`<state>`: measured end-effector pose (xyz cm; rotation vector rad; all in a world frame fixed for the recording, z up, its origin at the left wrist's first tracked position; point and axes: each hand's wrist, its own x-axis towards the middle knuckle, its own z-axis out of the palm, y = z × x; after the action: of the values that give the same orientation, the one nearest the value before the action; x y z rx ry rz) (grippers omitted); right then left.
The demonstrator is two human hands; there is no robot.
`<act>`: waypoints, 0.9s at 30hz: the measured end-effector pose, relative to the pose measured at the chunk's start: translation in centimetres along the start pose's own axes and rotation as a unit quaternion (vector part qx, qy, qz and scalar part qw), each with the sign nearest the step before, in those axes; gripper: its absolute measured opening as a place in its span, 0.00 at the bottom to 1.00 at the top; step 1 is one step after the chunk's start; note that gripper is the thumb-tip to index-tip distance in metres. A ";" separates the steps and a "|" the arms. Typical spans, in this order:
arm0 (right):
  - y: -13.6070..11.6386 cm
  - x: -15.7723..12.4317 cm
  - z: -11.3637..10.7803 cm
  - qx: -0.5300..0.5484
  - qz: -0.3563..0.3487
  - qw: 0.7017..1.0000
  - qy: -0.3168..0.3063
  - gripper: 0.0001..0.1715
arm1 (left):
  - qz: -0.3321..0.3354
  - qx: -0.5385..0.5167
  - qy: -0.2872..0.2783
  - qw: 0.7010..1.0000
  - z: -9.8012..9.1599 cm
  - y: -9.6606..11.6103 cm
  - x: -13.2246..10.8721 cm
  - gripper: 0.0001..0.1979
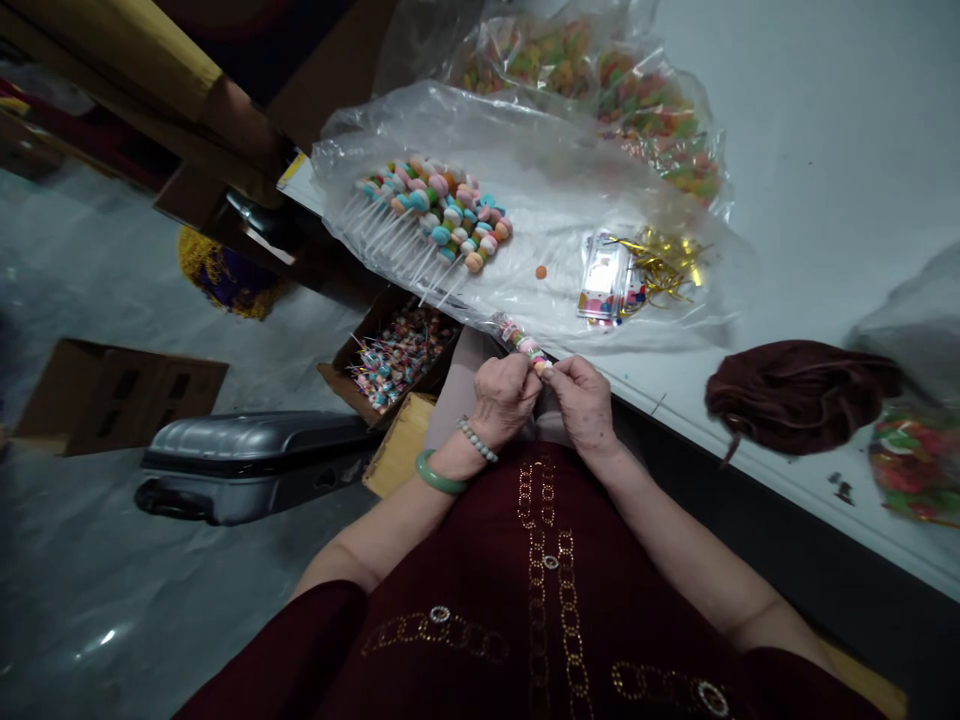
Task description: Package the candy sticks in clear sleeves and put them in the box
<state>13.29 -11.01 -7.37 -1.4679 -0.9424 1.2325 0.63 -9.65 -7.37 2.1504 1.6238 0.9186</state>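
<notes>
Candy skewer (pixel 528 345) sits just off the tabletop's (pixel 817 210) near edge, in front of the body. Long axis slants — far end points between 10 and 11 o'clock, near end back toward 4 to 5 into the fingers. Far end looks covered in clear film. Left hand (pixel 507 398): grip clamped on the near end, fingers curled. Right hand (pixel 583 402): grip pinched together on the same end, thumb and forefinger, just beside the left. From the hands: skewer pile (pixel 442 215) at 11 o'clock on a plastic sheet (pixel 529 180), bare sticks aimed about 7; orange candy piece (pixel 541 272) at 12; clear packs (pixel 602 275) at 1, gold ties (pixel 664 272) beside them; open carton (pixel 346 398) of candy skewers between 9 and 10.
</notes>
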 end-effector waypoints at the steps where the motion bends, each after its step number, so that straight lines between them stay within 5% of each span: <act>1: 0.1 0.0 0.0 -0.013 -0.002 1.000 0.001 0.13 | -0.010 -0.016 0.001 1.000 0.0 0.0 0.0 0.10; 6: 0.7 0.0 -0.3 -0.141 -0.054 0.988 0.026 0.15 | -0.052 -0.133 -0.005 0.990 -0.2 0.2 -0.2 0.09; 12: 0.8 -0.1 -0.2 -0.202 -0.081 0.975 0.039 0.11 | 0.083 -0.058 0.049 0.994 0.7 0.0 -0.6 0.09; 18: 1.0 1.0 0.9 0.051 0.004 0.998 0.032 0.13 | 0.131 -0.015 0.045 0.990 1.5 -0.1 -0.4 0.11; 22: 0.5 1.6 0.4 0.223 0.115 0.968 -0.006 0.17 | 0.003 -0.168 0.005 0.986 0.5 -0.1 -0.5 0.08; 24: 0.1 1.5 0.1 0.256 0.142 0.956 -0.017 0.18 | -0.135 -0.291 0.037 0.946 -0.1 -0.2 -0.2 0.09; 27: -0.2 1.1 -0.1 0.266 0.145 0.952 -0.051 0.18 | -0.281 -0.521 0.029 0.805 -0.6 -0.1 1.2 0.14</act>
<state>13.60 -9.88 -7.40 -1.1373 -0.4077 1.6368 0.32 -8.54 -6.60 0.8345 1.1729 1.2413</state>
